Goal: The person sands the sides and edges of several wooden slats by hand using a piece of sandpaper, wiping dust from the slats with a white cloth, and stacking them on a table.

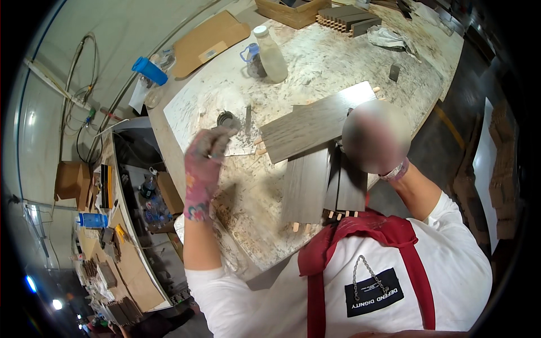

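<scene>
My left hand, in a pink patterned glove with grimy fingertips, is over the left part of the worktable. Its fingers are curled together; anything between them is too small to make out. Just beyond the fingertips is a small round dark container, with a thin dark strip to its right. My right hand, also gloved, is at the right end of a grey wood-grain board with light dowels at its ends. A round blur hides its fingers. The board lies slantwise across other grey boards with dowels toward me.
The pale, smudged worktable carries a cloudy bottle, a blue-lidded jug, flat cardboard and a blue cup. At the back stand stacked dowelled boards and an open box. A cluttered shelf stands left.
</scene>
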{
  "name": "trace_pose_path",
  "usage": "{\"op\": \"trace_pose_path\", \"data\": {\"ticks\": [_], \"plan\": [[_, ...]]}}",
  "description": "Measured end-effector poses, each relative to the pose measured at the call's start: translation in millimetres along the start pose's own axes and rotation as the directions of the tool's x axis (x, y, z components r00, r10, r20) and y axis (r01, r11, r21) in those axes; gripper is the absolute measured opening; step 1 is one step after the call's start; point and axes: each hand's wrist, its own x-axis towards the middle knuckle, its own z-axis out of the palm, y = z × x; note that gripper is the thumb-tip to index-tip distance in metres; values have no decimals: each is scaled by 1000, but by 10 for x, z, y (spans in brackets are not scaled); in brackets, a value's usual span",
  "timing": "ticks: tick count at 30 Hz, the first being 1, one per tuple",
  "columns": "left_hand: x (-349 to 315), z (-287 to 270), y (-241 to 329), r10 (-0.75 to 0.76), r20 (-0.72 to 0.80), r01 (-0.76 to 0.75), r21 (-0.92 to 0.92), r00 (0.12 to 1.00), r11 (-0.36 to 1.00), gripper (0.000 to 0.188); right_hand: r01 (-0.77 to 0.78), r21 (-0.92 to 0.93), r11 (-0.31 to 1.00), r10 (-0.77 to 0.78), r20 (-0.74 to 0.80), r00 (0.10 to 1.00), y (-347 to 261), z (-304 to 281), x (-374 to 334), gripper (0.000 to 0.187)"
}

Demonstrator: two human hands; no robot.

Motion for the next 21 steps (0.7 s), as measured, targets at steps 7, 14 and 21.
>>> {"op": "trace_pose_path", "data": {"ticks": [7,14,21], "plan": [[587,9,-1184,56,-71,-12,509,996,861,16,54,-369,928,-38,52,998,34,-24,-11,42],[1089,401,-1562,-32,20,-4,897,999,442,12,52,-450,892,-40,37,999,37,-30,-43,45],[1226,494,-1597,-151,49,11,929,987,370,17,-93,-286,954,119,77,990,62,-74,-153,46]]}}
